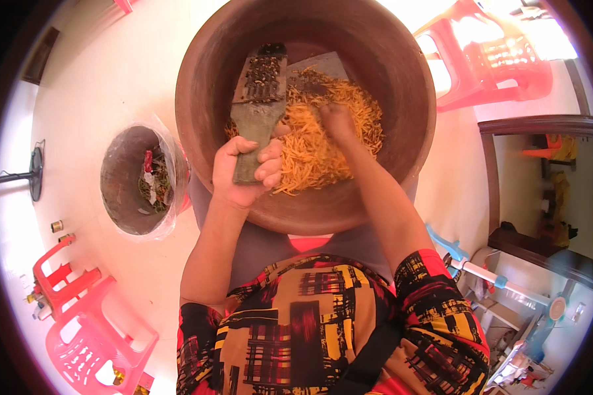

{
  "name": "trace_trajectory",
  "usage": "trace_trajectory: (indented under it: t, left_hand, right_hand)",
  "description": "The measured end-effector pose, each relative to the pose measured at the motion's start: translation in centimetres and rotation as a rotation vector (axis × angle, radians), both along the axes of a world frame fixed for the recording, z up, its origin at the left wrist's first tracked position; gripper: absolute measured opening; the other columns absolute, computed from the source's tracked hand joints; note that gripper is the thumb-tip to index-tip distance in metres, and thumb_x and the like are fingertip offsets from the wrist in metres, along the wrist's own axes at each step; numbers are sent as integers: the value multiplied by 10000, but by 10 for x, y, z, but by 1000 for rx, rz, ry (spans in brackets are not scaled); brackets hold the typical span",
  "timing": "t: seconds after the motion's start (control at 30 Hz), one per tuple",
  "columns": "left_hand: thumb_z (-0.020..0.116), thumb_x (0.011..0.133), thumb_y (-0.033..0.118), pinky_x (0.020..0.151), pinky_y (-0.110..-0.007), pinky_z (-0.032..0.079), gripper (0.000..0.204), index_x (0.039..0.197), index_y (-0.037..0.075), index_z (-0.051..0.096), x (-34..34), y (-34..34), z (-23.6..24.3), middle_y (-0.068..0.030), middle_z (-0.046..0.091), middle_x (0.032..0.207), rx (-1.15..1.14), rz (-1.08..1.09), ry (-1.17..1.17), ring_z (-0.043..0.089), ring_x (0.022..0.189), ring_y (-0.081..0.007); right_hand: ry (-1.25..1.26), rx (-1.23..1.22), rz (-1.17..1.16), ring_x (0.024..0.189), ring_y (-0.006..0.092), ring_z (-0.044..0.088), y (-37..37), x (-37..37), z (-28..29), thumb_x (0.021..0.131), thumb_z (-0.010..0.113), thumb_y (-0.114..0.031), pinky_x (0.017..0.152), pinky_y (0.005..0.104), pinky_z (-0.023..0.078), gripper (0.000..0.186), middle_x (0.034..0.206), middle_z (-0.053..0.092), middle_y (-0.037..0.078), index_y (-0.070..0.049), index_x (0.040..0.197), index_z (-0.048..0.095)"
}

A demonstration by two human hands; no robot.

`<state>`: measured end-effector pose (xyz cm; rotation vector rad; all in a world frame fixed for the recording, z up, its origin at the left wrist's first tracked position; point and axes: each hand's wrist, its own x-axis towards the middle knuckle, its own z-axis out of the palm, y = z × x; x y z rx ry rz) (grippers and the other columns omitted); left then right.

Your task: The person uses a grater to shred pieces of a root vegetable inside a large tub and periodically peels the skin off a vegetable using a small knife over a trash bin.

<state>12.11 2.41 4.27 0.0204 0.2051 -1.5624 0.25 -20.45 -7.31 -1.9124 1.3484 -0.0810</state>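
My left hand (pixel 247 164) is wrapped round the handle of a hand grater (pixel 259 118), a flat paddle-shaped tool with a dark, rough, toothed panel at its far end. It is held over the left side of a large brown basin (pixel 201 79). A heap of orange shreds (pixel 313 158) fills the basin's middle and right. My right hand (pixel 338 124) is curled down at the heap's upper part, its fingertips hidden among the shreds. Behind the heap, a flat grey piece (pixel 329 64) leans inside the basin; its kind is unclear.
A bin lined with clear plastic (pixel 128 184) holds scraps left of the basin. Red plastic chairs stand at the upper right (pixel 487 59) and lower left (pixel 99 336). At right are a dark-framed mirror (pixel 540 122) and a white-and-blue pole (pixel 501 283). The basin rests over my lap.
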Motion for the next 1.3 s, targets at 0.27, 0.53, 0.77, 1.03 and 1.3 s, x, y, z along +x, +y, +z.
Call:
trace_trajectory:
  t: [0.27,0.53,0.77,1.03,1.3]
  left_hand:
    - [426,790,160,482,-361,412,528,1237,-119,382,-11,-6,5,-87,429,713,-25,-55,-71,449,513,-199]
    - [445,745,170,524,-373,392,406,1103,-19,479,-62,-27,-23,-90,464,688,158,-160,-23,448,527,-214]
    - [434,765,171,552,-389,420,385,1108,-1,476,-115,-38,-46,-101,482,701,330,-222,-158,471,547,-234]
    - [393,840,179,583,-422,441,292,1074,20,464,-124,-33,-56,-119,540,725,430,-237,-128,527,577,-255]
    - [393,831,174,564,-427,440,213,961,22,469,-126,-29,-59,-122,536,710,434,-261,-71,510,554,-257]
  right_hand:
    - [-36,29,408,613,267,609,61,-29,50,848,576,-336,603,396,465,347,662,621,148,-15,745,660]
    - [-66,-229,81,616,300,598,3,-73,104,831,602,-384,596,412,456,379,658,615,158,-30,699,632]
    - [86,-790,258,564,322,609,26,-42,81,846,570,-367,526,436,462,324,591,594,155,-56,753,579]
    - [143,-697,248,587,346,609,45,-30,64,847,565,-329,540,463,457,260,608,601,150,-71,812,564]
    - [197,-947,474,457,304,586,65,-36,75,865,547,-303,439,423,450,273,557,593,136,-85,704,522]
